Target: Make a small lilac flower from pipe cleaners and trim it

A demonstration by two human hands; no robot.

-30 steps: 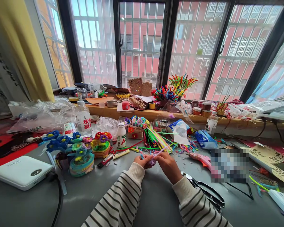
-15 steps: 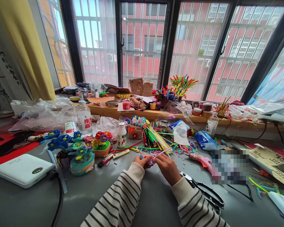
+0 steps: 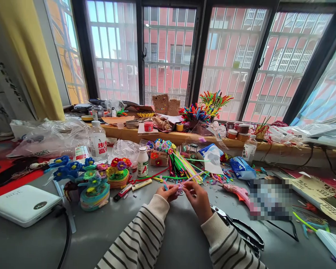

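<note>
My left hand [image 3: 166, 192] and my right hand [image 3: 197, 199] meet over the grey table [image 3: 106, 231], both in striped sleeves. Together they pinch a small purple pipe-cleaner flower [image 3: 180, 189], whose pale stem sticks out up and to the right. Just beyond my fingers lies a fan of loose coloured pipe cleaners [image 3: 183, 167]. Finished pipe-cleaner flowers in round bases [image 3: 96, 183] stand to the left.
Black scissors [image 3: 242, 231] lie right of my right wrist, a pink glue gun [image 3: 238, 192] beyond them. A white power bank [image 3: 21, 204] with a black cable sits at left. Bottles [image 3: 98, 142], bags and craft clutter crowd the back and the wooden window ledge [image 3: 184, 136].
Both hands have lifted slightly and drawn a little apart, still working the purple flower. The view has shifted a little.
</note>
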